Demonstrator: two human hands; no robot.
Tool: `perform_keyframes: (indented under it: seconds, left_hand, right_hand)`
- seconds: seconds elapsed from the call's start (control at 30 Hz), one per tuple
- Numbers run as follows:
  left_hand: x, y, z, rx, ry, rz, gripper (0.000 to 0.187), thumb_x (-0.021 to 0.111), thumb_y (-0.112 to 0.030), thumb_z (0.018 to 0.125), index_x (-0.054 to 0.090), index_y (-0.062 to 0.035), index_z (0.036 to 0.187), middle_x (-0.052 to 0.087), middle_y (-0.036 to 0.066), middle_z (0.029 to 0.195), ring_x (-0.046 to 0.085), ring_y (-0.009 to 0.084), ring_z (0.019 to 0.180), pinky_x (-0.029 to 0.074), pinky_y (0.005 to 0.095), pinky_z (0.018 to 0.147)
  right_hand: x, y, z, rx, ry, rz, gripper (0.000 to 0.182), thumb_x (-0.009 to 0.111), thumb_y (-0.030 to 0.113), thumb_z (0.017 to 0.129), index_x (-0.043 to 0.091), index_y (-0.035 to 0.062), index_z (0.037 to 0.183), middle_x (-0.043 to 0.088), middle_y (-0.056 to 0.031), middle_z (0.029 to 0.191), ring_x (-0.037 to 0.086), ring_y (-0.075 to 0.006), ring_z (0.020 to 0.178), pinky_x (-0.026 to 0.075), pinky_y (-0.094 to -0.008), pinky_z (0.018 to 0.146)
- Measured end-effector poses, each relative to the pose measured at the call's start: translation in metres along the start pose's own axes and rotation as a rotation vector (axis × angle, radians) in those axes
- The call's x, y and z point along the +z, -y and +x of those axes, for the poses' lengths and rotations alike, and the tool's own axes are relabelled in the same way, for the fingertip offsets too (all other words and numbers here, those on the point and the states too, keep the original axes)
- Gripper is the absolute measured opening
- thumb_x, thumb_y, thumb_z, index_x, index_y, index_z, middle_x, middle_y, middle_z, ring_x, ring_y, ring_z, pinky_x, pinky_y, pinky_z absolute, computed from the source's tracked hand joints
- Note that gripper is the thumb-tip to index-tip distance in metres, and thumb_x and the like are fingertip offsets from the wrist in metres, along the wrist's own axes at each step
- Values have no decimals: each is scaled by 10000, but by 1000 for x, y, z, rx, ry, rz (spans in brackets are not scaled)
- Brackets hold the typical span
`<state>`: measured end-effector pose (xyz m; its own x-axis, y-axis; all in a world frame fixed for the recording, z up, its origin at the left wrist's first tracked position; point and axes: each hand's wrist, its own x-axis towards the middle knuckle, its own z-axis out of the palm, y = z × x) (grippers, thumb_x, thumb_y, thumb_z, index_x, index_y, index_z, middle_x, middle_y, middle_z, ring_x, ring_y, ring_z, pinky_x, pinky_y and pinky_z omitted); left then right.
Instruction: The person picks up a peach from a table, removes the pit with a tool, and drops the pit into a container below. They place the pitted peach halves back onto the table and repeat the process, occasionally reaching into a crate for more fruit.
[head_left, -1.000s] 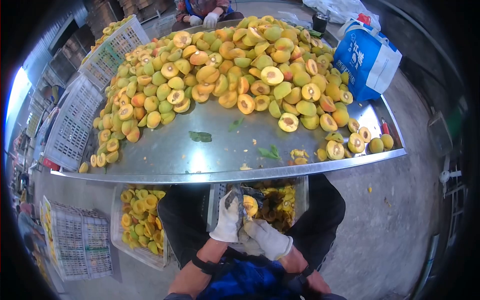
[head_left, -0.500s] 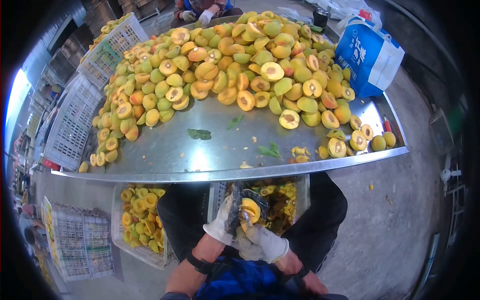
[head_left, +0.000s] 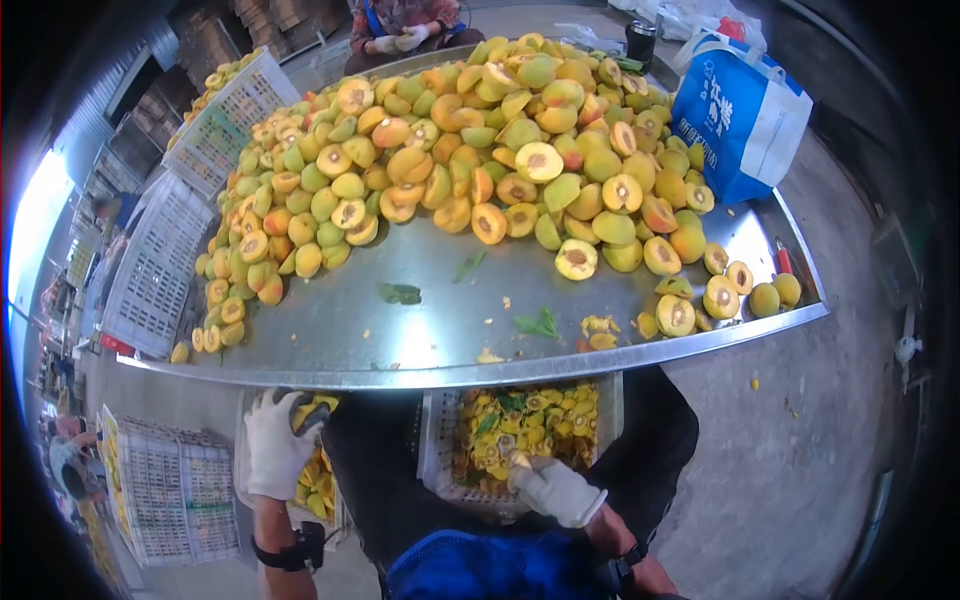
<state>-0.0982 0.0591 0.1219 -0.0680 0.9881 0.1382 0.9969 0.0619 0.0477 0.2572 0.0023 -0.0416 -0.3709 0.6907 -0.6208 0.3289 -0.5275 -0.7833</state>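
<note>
My left hand [head_left: 277, 447], in a white glove with dark-stained fingers, is over the crate of peach halves [head_left: 318, 485] at my left knee. Its fingers are apart and curved, with yellow fruit beside them. My right hand [head_left: 558, 491], also gloved, is closed around a small tool [head_left: 517, 460] with a metal tip, partly hidden by the fingers. Below that tool, between my knees, a crate [head_left: 432, 455] holds yellow fruit scraps and pits [head_left: 540, 425]. In front of me, a large heap of peaches [head_left: 440, 170], many cut in half, lies on a metal table [head_left: 330, 320].
A blue and white bag [head_left: 735, 120] and a dark cup [head_left: 641, 40] stand on the table's right side. A red-handled tool [head_left: 783, 258] lies near the right rim. White crates [head_left: 150, 270] stand at the left. Another person [head_left: 405, 30] sits across the table.
My hands have separated. The left moved from the middle to the left crate, and the peach half no longer shows between my hands. The right stays over the middle crate.
</note>
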Motion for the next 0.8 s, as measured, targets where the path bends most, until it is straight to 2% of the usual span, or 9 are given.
perform_keyframes:
  seconds: [0.07, 0.2, 0.27, 0.33, 0.43, 0.53, 0.63, 0.73, 0.8]
  left_hand:
    - [-16, -21, 38, 123, -15, -123, 352, 758, -118, 721, 674, -79, 1060, 632, 152, 1090, 604, 381, 981, 477, 429, 868]
    - [-10, -101, 140, 330, 21, -282, 419, 743, -172, 772, 637, -98, 1171, 620, 158, 1147, 633, 361, 945, 516, 405, 820]
    - [12, -149, 189, 452, 17, -224, 435, 724, -191, 796, 613, -114, 1210, 606, 171, 1128, 638, 362, 926, 528, 419, 801]
    - [39, -184, 229, 692, -1, -72, 426, 706, -159, 792, 610, -128, 1206, 576, 192, 1124, 647, 346, 901, 540, 424, 782]
    - [72, -214, 257, 765, -40, 231, 440, 696, -128, 768, 597, -143, 1196, 553, 201, 1124, 653, 329, 885, 549, 422, 755]
    - [78, -210, 255, 799, -53, 192, 464, 689, -104, 740, 578, -126, 1191, 544, 208, 1154, 660, 324, 871, 554, 418, 733]
    - [78, -194, 242, 750, 4, 167, 462, 694, -133, 770, 546, -104, 1206, 562, 195, 1128, 663, 337, 856, 551, 421, 724]
    - [73, -180, 231, 570, 66, -49, 473, 710, -186, 792, 521, -82, 1213, 603, 183, 1065, 666, 354, 852, 547, 426, 710]
    - [67, -171, 217, 475, 71, -353, 511, 735, -148, 804, 502, -74, 1253, 645, 181, 1042, 676, 322, 907, 548, 378, 766]
  right_hand:
    - [6, -9, 12, 21, -25, -12, 504, 515, 457, 952, 628, -6, 1116, 681, -221, 892, 657, -369, 871, 492, -403, 790]
    - [-6, 35, -2, 45, -77, -148, 519, 487, 482, 953, 618, 19, 1147, 674, -260, 947, 636, -439, 939, 489, -459, 822]
    - [-4, 12, 10, -14, -130, -165, 519, 486, 489, 953, 620, 25, 1145, 671, -268, 963, 628, -449, 957, 486, -473, 826]
    - [-11, 36, 2, -8, -165, -196, 494, 510, 469, 950, 618, 33, 1157, 670, -263, 982, 615, -456, 976, 485, -477, 843]
    - [-10, 31, 5, -78, -198, -131, 451, 538, 428, 950, 616, 50, 1183, 662, -246, 1047, 594, -460, 1013, 486, -481, 859]
    - [-13, 35, 2, -112, -195, -112, 452, 537, 429, 950, 616, 52, 1188, 658, -238, 1075, 590, -458, 1027, 490, -478, 853]
    - [-11, 42, -1, -102, -205, -107, 442, 552, 406, 949, 613, 45, 1197, 657, -256, 1053, 582, -472, 1027, 491, -484, 851]
    - [-3, 29, 5, -117, -237, -112, 392, 554, 372, 955, 624, 41, 1153, 684, -227, 946, 651, -401, 915, 510, -434, 771]
    - [-3, 26, -1, -68, -242, 45, 342, 555, 343, 959, 622, 36, 1095, 668, -177, 840, 651, -317, 801, 501, -393, 706]
